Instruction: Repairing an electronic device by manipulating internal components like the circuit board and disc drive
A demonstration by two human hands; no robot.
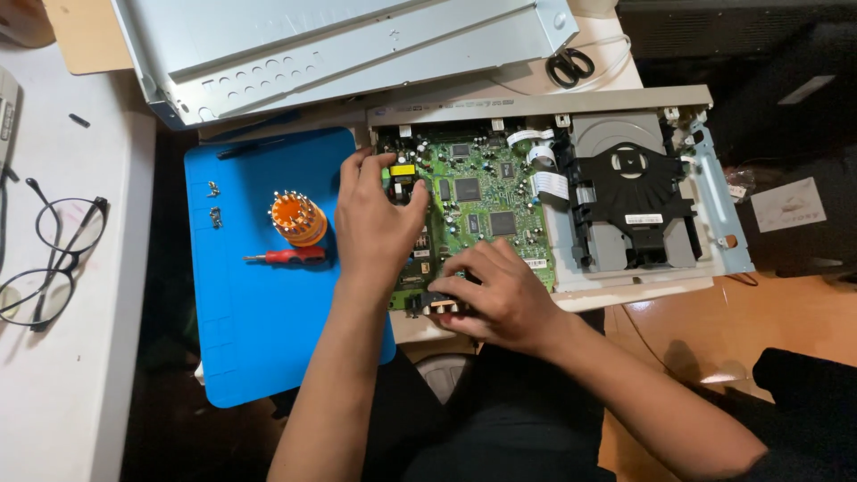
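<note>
An opened disc player (625,98) lies in front of me with its cover off. Inside, a green circuit board (486,192) fills the left half and a grey disc drive (629,192) the right. My left hand (375,223) rests on the board's left edge, fingers curled over it near a yellow part. My right hand (500,295) grips the board's near edge, fingertips on the connectors there. White ribbon cables (544,170) run between board and drive.
A blue mat (259,312) to the left carries an orange bit holder (297,219), a red screwdriver (286,256) and loose screws (214,203). The removed metal cover (339,45) lies at the back, scissors (569,67) beside it. Eyeglasses (54,259) sit on the white table.
</note>
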